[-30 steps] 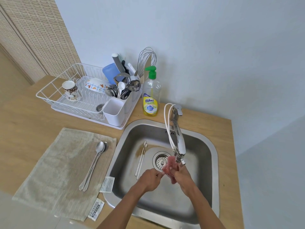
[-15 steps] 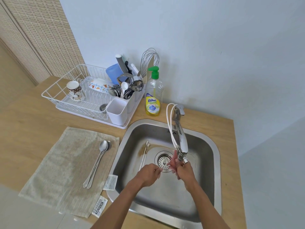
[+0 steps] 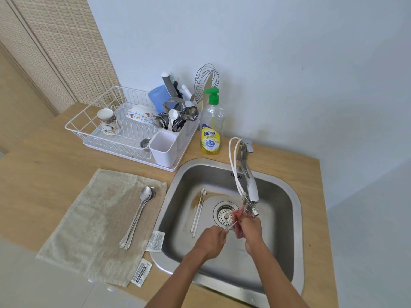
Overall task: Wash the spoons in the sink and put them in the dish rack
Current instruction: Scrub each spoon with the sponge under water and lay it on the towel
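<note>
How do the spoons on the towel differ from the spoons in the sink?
The towel spoons have wide oval bowls; the sink spoons look slimmer, with small bowls. The first pair lies on dry cloth, the second on the steel basin floor. Both pairs lie side by side, bowls away from the person.

two steel spoons stacked on towel, two more lying in sink, white dish rack behind

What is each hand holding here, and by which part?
The left hand pinches a thin spoon by its handle end. The right hand grips a pink scrubber bunched around the spoon's other end, under the faucet.
</note>
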The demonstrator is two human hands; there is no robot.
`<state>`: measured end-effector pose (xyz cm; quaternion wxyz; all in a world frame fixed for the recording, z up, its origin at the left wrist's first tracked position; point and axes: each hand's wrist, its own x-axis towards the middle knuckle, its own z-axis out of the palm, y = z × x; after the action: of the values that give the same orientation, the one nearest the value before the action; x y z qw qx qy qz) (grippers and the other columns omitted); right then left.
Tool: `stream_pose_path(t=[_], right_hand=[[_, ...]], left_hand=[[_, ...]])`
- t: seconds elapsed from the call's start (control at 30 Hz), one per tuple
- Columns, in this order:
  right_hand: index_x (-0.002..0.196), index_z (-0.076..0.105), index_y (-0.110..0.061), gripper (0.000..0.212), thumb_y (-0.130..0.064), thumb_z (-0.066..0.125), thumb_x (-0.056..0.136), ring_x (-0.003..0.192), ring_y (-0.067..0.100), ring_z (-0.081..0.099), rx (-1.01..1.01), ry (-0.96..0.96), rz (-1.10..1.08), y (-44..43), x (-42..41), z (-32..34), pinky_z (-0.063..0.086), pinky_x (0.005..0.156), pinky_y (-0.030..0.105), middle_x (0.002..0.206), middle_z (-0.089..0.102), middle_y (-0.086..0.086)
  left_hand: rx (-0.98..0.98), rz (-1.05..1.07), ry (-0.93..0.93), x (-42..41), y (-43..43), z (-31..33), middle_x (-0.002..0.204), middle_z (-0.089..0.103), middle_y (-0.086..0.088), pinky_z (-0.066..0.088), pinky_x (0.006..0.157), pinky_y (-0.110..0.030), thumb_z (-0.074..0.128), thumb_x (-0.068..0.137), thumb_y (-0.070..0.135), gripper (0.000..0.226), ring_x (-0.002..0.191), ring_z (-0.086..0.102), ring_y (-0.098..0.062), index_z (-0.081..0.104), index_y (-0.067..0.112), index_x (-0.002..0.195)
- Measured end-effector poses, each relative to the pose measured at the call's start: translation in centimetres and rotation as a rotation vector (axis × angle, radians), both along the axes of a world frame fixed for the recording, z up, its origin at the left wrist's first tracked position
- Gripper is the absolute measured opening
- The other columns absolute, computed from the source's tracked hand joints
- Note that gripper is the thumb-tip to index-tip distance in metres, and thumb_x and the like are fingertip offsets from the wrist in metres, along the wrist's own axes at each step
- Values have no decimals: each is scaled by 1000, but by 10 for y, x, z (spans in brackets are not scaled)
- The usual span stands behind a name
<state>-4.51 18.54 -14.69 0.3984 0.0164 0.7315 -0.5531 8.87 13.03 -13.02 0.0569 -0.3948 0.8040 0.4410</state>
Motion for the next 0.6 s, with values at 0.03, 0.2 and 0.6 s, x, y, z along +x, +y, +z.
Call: stream_pose_path(t=[0.03,0.2,0.6], right_hand=[[91,74,-6,25,-15,52,100,60,23,63,-2,-18,-19,-1,1,-1,49,52,27,74,73,11],[103,68,-9,20,-3,50,100,78,23,68,-124,-181,33,-1,-2,-3,48,65,33,93,75,14],[95,73,-12,20,-16,55,101,51,15,57,-80,-46,-72,-3,2,5,41,47,25,70,69,7]], left_hand=[[0,8,-4,0,0,0,72,55,-7,48,73,-41,35,104,36,43,69,51,-28,48,13,70],[19,58,12,3,-1,-4,82,65,-18,45,72,-37,36,104,33,45,80,60,-35,58,5,76],[55,75,62,-3,9,3,71,57,0,36,66,-26,34,106,32,42,68,52,-17,55,17,73]])
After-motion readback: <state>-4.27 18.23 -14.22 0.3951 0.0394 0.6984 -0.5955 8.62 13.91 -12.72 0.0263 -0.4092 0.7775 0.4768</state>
